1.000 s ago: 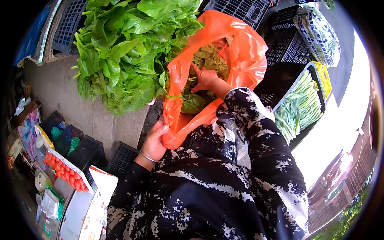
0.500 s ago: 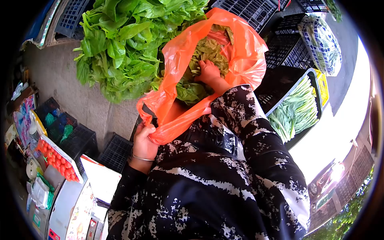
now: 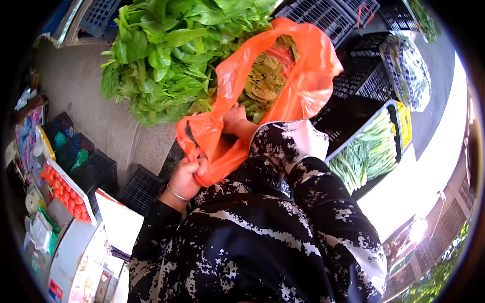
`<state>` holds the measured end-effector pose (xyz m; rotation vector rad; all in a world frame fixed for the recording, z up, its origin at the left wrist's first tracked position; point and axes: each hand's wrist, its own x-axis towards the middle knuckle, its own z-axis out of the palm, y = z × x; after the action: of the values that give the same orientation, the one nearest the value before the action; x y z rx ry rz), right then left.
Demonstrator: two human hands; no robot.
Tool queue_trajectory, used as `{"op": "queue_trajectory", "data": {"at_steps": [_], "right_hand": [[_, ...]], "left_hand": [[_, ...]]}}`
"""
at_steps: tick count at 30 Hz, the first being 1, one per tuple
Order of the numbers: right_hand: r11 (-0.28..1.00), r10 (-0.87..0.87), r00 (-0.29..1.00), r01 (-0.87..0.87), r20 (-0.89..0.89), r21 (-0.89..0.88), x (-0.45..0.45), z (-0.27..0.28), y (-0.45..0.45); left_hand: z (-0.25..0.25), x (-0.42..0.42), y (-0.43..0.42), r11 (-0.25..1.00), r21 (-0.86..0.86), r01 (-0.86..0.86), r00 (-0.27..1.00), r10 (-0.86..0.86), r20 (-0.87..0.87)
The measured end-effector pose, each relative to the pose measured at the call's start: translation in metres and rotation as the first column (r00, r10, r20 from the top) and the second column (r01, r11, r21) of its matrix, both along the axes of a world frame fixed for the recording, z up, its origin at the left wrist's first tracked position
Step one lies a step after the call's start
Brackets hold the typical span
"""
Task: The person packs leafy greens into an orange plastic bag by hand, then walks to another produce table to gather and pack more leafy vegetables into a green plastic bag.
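Observation:
An orange plastic bag (image 3: 313, 76) lies with its mouth open in front of me, holding green and yellowish-brown leaves (image 3: 265, 81). My left hand (image 3: 186, 177) is closed on the near left edge of the bag; a bangle circles that wrist. Inside the mouth, my right hand (image 3: 235, 120) is against the bag's left inner side, beside the leaves. The bag's edge hides part of its fingers, so I cannot tell what they hold. A large heap of leafy greens (image 3: 161, 60) rises just left of the bag.
At the right, a dark crate (image 3: 346, 116) contains long-stemmed greens (image 3: 369, 151). Black crates (image 3: 323, 20) stand behind the bag, near a wrapped bundle of vegetables (image 3: 406, 73). Tomatoes (image 3: 65, 194) and another black crate (image 3: 140, 189) are at the lower left.
My right hand has moved left and nearer to me inside the bag, off the brownish leaves. My left hand keeps hold of the bag's edge. The whole view has shifted slightly.

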<state>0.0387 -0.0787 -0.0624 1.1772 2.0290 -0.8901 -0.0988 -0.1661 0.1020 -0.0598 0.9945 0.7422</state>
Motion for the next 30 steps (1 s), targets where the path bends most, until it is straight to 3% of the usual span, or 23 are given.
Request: {"op": "queue_trajectory", "data": {"at_steps": [2, 3, 8, 11, 14, 17, 18, 20, 22, 23, 25, 26, 28, 30], "right_hand": [[0.989, -0.083, 0.996, 0.088, -0.045, 0.116, -0.01, -0.075, -0.034], [0.996, 0.029, 0.999, -0.03, 0.016, 0.088, -0.014, -0.106, -0.051], [0.981, -0.014, 0.992, 0.038, -0.122, 0.191, 0.008, -0.087, -0.036], [0.977, -0.051, 0.973, 0.095, -0.224, 0.19, 0.026, -0.09, -0.025], [0.977, -0.136, 0.948, 0.177, -0.286, 0.123, 0.053, -0.058, -0.009], [0.952, -0.306, 0.948, 0.305, -0.085, -0.026, 0.073, 0.012, 0.018], [0.899, -0.403, 0.871, 0.434, -0.282, 0.056, 0.102, -0.053, 0.006], [0.813, -0.537, 0.737, 0.582, -0.41, -0.019, 0.126, -0.007, 0.011], [0.777, -0.559, 0.648, 0.627, -0.517, -0.053, 0.146, 0.015, 0.011], [0.65, -0.71, 0.396, 0.687, -0.582, -0.325, 0.156, 0.021, 0.009], [0.265, -0.887, -0.203, 0.514, -0.415, -0.816, 0.171, 0.037, 0.008], [0.616, -0.665, 0.133, 0.654, -0.735, -0.44, 0.18, 0.046, 0.004], [0.64, -0.624, 0.143, 0.658, -0.769, -0.397, 0.19, 0.071, 0.009], [0.67, -0.557, 0.2, 0.682, -0.806, -0.293, 0.193, 0.098, 0.013]], "left_hand": [[0.018, 0.009, 0.004, 0.969, 0.033, 0.244, 0.955, -0.235, -0.183], [0.022, 0.01, 0.008, 0.957, 0.029, 0.289, 0.947, -0.282, -0.157], [0.021, 0.01, 0.01, 0.856, 0.096, 0.509, 0.86, -0.5, -0.098], [0.026, 0.012, 0.017, 0.847, 0.11, 0.52, 0.852, -0.505, -0.142], [0.017, 0.011, 0.014, 0.892, 0.117, 0.437, 0.894, -0.417, -0.165], [0.012, 0.016, 0.012, 0.925, 0.157, 0.347, 0.929, -0.315, -0.197], [0.014, 0.017, 0.013, 0.923, 0.166, 0.348, 0.924, -0.308, -0.226], [0.018, 0.02, 0.013, 0.929, 0.217, 0.3, 0.941, -0.251, -0.225], [0.017, 0.023, 0.013, 0.963, 0.197, 0.182, 0.959, -0.13, -0.251], [0.013, 0.021, 0.015, 0.948, 0.223, 0.227, 0.95, -0.165, -0.267], [0.012, 0.021, 0.015, 0.945, 0.263, 0.194, 0.953, -0.118, -0.279], [0.012, 0.022, 0.016, 0.95, 0.26, 0.172, 0.952, -0.092, -0.292], [0.01, 0.02, 0.018, 0.949, 0.246, 0.198, 0.941, -0.113, -0.32], [-0.003, 0.019, 0.02, 0.917, 0.257, 0.305, 0.838, -0.13, -0.53]]}}
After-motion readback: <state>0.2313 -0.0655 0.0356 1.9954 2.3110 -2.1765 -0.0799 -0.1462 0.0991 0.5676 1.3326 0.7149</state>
